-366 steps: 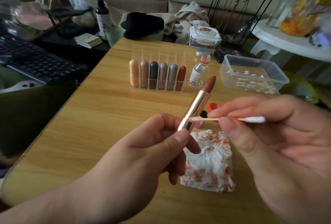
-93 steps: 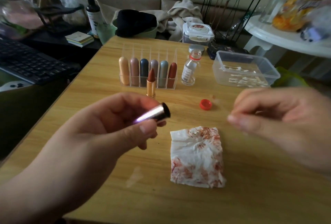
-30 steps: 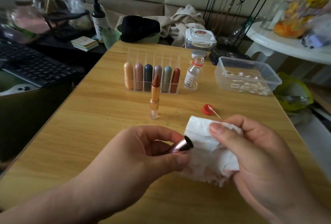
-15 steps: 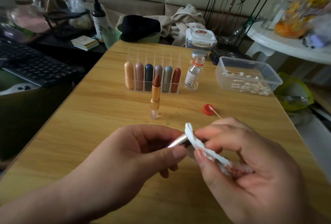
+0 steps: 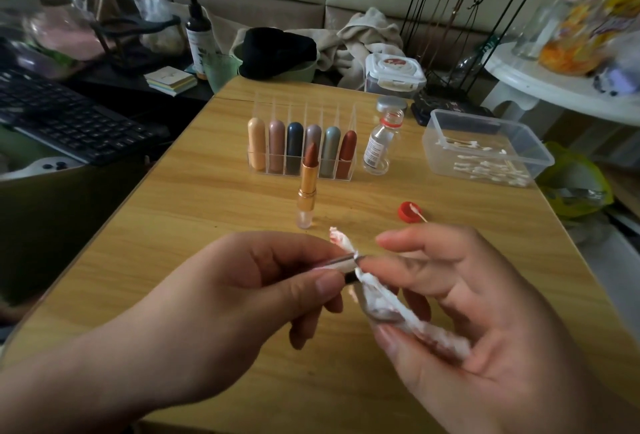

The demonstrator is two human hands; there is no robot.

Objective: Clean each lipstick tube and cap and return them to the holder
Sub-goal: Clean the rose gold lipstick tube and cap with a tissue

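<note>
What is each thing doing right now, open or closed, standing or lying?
cap, pinched in left hand, tissue at its mouth.
tissue, crumpled, red-stained, in right hand.
lipstick, uncapped, standing on table.
holder, six capped tubes inside.
bottle, open, upright.
red lid, off, swab resting in it.
box, lidless, swabs inside.

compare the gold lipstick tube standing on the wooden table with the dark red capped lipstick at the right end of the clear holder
The gold lipstick tube is uncapped, its reddish-brown tip bare; the dark red capped lipstick is closed. The gold tube stands free on the wooden table in front of the clear holder; the dark red one sits in its rightmost slot. Both stand upright.
</note>
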